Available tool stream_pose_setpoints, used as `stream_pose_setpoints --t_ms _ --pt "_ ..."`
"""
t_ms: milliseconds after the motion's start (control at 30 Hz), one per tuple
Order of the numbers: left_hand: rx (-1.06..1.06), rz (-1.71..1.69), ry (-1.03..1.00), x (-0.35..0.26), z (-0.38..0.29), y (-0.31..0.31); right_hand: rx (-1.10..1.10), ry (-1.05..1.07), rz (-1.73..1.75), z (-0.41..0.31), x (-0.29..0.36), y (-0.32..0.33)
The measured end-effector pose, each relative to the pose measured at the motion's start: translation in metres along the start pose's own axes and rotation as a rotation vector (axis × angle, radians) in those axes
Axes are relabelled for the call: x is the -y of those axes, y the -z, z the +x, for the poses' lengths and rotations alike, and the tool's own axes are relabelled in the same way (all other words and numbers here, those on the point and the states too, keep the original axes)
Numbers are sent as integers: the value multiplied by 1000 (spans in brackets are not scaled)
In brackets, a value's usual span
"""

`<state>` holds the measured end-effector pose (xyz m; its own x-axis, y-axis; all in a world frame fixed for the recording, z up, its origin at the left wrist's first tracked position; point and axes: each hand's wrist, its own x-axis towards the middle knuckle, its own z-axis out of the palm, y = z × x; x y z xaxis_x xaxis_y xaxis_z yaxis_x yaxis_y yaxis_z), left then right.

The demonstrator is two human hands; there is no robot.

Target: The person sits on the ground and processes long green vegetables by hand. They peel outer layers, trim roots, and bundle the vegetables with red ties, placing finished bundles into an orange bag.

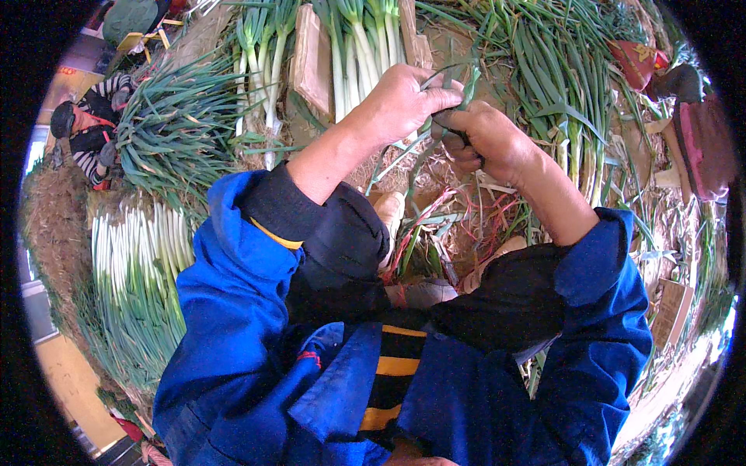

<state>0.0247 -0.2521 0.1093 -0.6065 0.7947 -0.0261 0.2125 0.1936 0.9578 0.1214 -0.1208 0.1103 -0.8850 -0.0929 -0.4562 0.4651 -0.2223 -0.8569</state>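
Note:
Both hands meet out in front of my knees. My left hand pinches a strip of green onion leaf between thumb and fingers. Right beside it, my right hand has curled fingers closed on the same leafy strand, its fingertips dark with dirt. Loose leaf pieces hang below the hands. Just beyond my left hand, long green onions with white stalks lie between two wooden boards, the left board and the right board.
A heap of untrimmed green onions lies at right. Bundled onions and a leafy pile lie at left, near another person in striped sleeves. Red string and leaf scraps litter the ground between my feet.

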Motion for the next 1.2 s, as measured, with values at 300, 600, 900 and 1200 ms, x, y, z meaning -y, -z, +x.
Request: stream_pose_setpoints --t_ms 300,600,900,1200 --pt "55 -236 1 -13 -9 -2 212 -295 325 -6 9 8" --pt "-65 -299 161 -6 -4 1 -156 340 -404 -11 10 24" --pt "86 -375 247 -11 -5 -5 -255 570 -500 -3 10 37" --pt "403 -514 383 -19 -11 -7 -162 459 -105 -3 20 44"
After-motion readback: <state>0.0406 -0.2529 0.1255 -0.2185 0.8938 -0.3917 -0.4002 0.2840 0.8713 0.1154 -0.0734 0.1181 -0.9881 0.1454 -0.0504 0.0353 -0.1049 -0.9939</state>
